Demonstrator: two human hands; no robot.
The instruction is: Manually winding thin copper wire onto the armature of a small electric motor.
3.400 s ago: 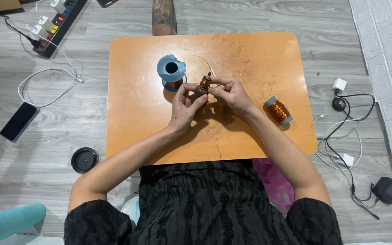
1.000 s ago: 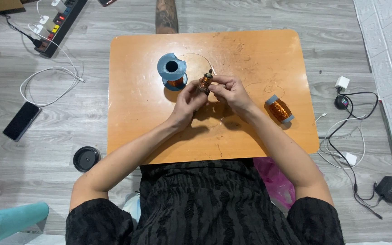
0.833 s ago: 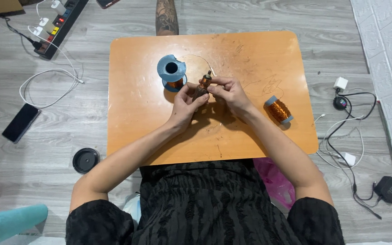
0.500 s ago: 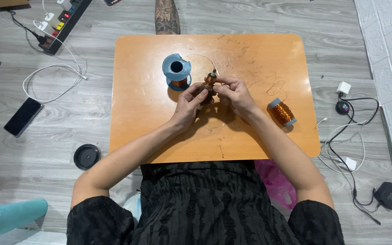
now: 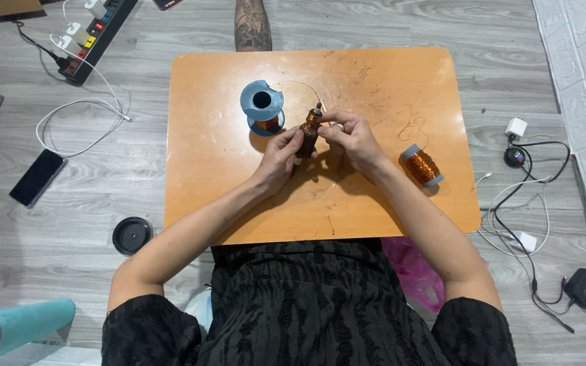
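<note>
Copper wire glints at the centre of an orange wooden table [image 5: 205, 169], where a seated person in a black top holds a small dark coil [image 5: 307, 136] upright between both hands, just above the tabletop. The left hand [image 5: 281, 154] is closed around the coil's lower body, while the right hand [image 5: 348, 135] pinches its upper end with thumb and fingertips closed on it. Just to the far left of the hands stands a blue plastic spool [image 5: 262, 108], upright on its flange, with a band of copper wire showing round its core and a thin strand arcing toward the coil. To the right, near the table's edge, a second spool [image 5: 422, 165] wound full of copper wire lies on its side. On the grey floor to the left lie a phone [image 5: 37, 177], a round black lid [image 5: 131, 235] and a teal flask [image 5: 15, 329] on its side, lidless; what it holds cannot be made out.
</note>
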